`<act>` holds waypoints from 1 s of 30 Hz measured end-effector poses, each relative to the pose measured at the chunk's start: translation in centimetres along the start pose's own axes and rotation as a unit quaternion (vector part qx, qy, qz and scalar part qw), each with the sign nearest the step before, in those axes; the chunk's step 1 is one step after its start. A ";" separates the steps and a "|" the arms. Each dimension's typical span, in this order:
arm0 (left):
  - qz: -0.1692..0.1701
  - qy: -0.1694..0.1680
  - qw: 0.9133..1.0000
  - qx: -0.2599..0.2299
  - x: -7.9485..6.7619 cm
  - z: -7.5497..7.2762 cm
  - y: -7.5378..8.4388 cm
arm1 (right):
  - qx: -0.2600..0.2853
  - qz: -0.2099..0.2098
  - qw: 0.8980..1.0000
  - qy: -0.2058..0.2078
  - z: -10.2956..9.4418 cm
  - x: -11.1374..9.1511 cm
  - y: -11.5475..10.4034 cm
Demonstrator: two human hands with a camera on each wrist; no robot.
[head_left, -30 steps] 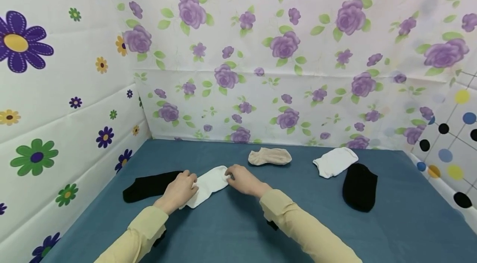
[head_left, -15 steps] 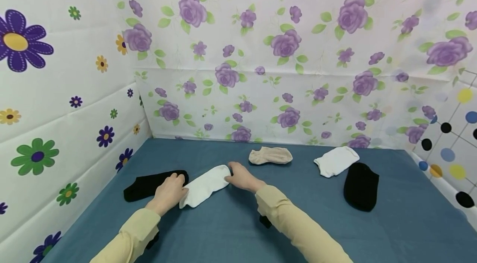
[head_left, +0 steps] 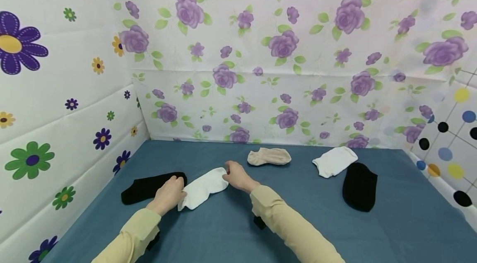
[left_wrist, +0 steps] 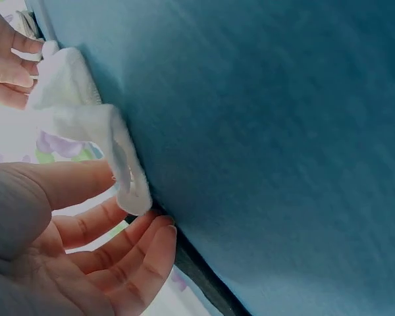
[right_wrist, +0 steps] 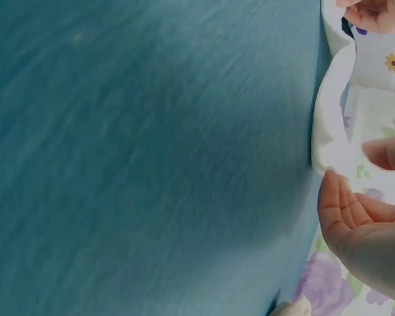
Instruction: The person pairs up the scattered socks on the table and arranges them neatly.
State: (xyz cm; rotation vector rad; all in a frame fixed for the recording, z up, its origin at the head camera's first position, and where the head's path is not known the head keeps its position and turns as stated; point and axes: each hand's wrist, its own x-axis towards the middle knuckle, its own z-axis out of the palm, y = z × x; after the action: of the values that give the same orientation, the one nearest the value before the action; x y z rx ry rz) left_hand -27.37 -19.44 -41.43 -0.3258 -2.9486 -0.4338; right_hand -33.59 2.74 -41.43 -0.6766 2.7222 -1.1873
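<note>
A white sock (head_left: 205, 187) lies slantwise on the blue cloth, its middle buckled up a little. My left hand (head_left: 169, 194) pinches the sock's near left end between thumb and index finger, as the left wrist view shows. At the far right end is my right hand (head_left: 238, 176). Its fingertips touch the toe of the sock while the thumb (right_wrist: 382, 155) stands apart from the fabric. Just left of the white sock, a black sock (head_left: 145, 187) lies flat, its right end partly behind my left hand.
A beige sock (head_left: 269, 157) lies near the back edge of the blue cloth (head_left: 223, 238). Farther right, a second white sock (head_left: 335, 162) lies next to another black sock (head_left: 359, 187). Flowered sheets (head_left: 261, 101) stand upright at the back and left.
My left hand has drawn back leftward from over the sock to its near end. The right hand shifted slightly left, and the sock's middle has bunched up a little.
</note>
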 end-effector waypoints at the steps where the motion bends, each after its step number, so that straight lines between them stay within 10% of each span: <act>1: -0.003 -0.001 1.000 -0.003 0.1 0.0 0.0 | 0.008 0.000 1.000 0.006 0.0 0.0 0.0; 30: 0.020 0.035 0.999 -0.033 1.3 -0.2 1.0 | 0.002 0.014 0.998 0.063 -0.5 -0.8 0.6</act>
State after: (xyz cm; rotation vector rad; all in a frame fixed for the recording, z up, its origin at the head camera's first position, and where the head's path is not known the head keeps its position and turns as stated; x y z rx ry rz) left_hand -28.37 -18.32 -40.76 -0.3677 -2.8589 -0.5271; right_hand -33.19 3.81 -41.58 -0.5799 2.8190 -1.2703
